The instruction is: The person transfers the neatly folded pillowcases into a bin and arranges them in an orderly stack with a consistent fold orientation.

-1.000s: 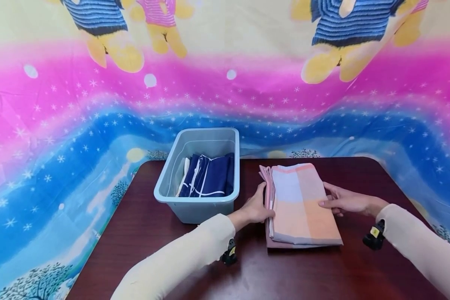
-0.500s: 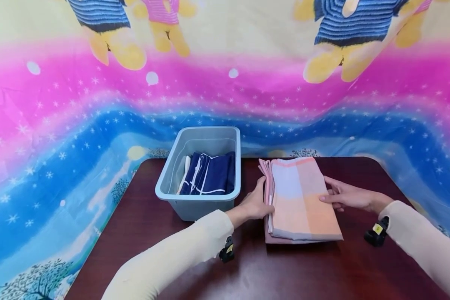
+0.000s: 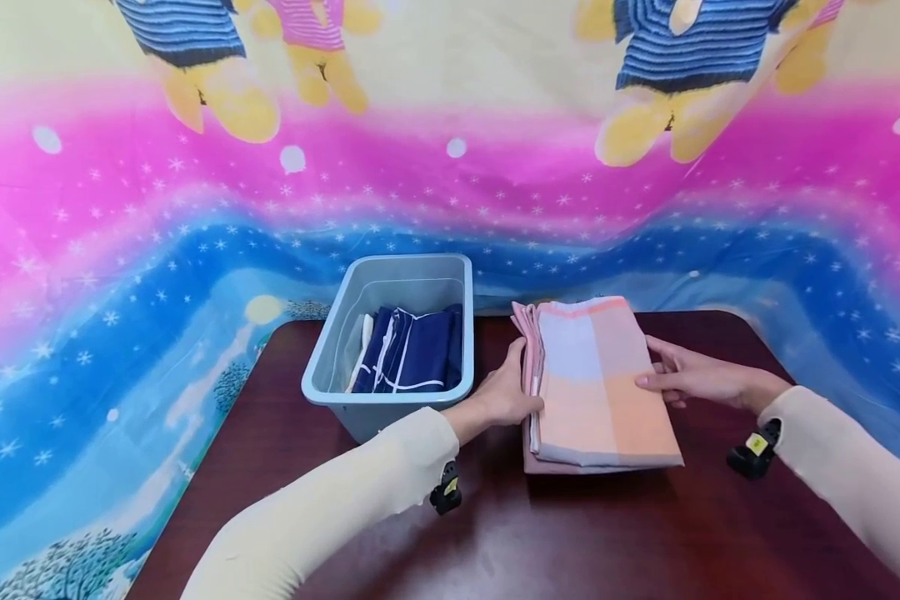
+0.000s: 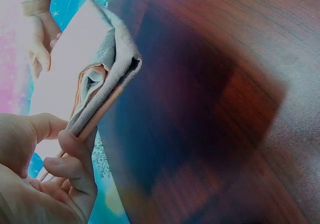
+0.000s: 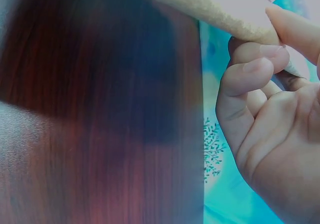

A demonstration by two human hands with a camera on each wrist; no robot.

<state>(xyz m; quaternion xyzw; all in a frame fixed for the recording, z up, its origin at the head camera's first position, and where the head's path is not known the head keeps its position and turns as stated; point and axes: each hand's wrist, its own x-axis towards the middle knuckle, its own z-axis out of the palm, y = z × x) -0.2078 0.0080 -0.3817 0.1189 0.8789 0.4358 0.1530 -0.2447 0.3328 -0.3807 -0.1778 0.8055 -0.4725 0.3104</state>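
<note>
A folded cloth (image 3: pixel 600 383) in peach, white and pink blocks is held up between my two hands. My left hand (image 3: pixel 504 392) pinches its layered left edge, thumb on top and fingers beneath. On the opposite side my right hand (image 3: pixel 697 379) grips the right edge the same way. In the left wrist view, the thick folds of the cloth (image 4: pixel 107 74) stand over the table, with a shadow below. The right wrist view shows thumb and curled fingers (image 5: pixel 255 72) closing on the cloth's edge.
A grey-blue plastic bin (image 3: pixel 390 398) stands left of the cloth on the dark red wooden table (image 3: pixel 570 542). Folded navy cloths (image 3: pixel 423 350) with white lines stand inside it, beside a whitish one. A printed curtain (image 3: pixel 450 183) hangs behind the table.
Both hands have lifted the folded cloth a little and moved it slightly toward the far side of the table. The bin and its cloths stay put.
</note>
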